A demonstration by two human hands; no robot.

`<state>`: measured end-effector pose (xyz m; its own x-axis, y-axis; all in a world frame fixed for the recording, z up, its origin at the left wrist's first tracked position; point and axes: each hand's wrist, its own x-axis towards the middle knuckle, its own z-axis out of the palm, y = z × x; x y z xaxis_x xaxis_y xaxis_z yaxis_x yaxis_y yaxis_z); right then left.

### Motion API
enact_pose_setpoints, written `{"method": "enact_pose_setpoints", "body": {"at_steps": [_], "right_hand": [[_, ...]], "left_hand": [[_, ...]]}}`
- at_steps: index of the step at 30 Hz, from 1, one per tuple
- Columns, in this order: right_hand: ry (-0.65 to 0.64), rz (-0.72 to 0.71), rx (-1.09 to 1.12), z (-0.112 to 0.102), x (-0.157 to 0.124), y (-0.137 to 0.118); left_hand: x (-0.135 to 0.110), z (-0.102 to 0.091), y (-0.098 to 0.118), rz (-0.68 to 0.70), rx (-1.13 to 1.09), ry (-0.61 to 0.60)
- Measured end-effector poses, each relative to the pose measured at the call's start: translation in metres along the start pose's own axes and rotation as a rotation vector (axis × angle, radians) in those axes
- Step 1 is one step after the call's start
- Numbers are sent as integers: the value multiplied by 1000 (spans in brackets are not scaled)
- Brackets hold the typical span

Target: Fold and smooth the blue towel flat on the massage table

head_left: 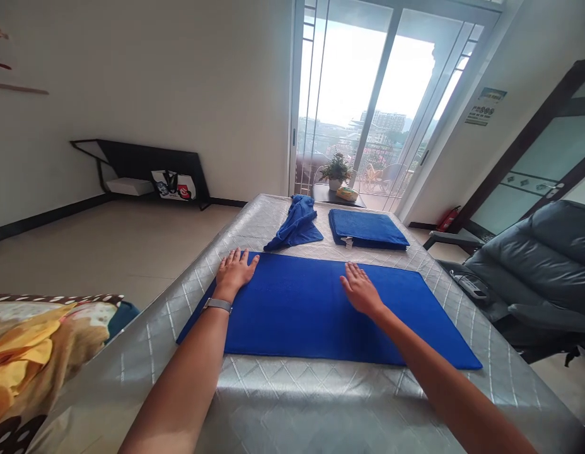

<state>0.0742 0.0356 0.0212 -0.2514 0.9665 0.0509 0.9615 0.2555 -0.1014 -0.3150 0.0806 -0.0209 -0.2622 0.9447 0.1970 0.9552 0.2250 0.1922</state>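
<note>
A blue towel [292,315] lies spread flat on the silver quilted table cover [321,391]. My left hand [234,274] rests palm down near its far left corner, fingers stretched out and thumb apart. On the right half of the same towel lies my right hand [361,289], also flat with fingers extended. Neither hand grips anything. Just beyond the towel sit a crumpled blue cloth [297,224] and, to its right, a folded stack of blue towels [368,228] with a white label on its near edge.
A dark padded armchair [548,265] stands close on the right. Yellow and patterned fabric [28,353] is heaped at the lower left. Past the far end is a small table with a potted plant [336,170], before glass sliding doors. A black folding frame [155,167] leans near the left wall.
</note>
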Motion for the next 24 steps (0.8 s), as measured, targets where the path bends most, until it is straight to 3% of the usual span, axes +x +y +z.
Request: {"method": "enact_pose_setpoints", "body": {"at_steps": [3, 6, 9, 12, 18, 21, 24], "right_hand": [[-92, -29, 37, 9, 4, -36], [-125, 9, 30, 13, 1, -29], [-117, 56, -7, 12, -11, 13], [-101, 126, -68, 9, -30, 77], [-62, 402, -132, 0, -69, 205], [-35, 487, -142, -8, -81, 233], [49, 535, -212, -14, -83, 219]], "left_hand": [[1, -1, 0, -8, 2, -24], [1, 0, 0, -4, 0, -27], [2, 2, -1, 0, 5, -16], [2, 4, -1, -7, 8, -15], [2, 4, 1, -8, -5, 12], [2, 4, 1, -12, -11, 21], [2, 5, 1, -11, -11, 17]]}}
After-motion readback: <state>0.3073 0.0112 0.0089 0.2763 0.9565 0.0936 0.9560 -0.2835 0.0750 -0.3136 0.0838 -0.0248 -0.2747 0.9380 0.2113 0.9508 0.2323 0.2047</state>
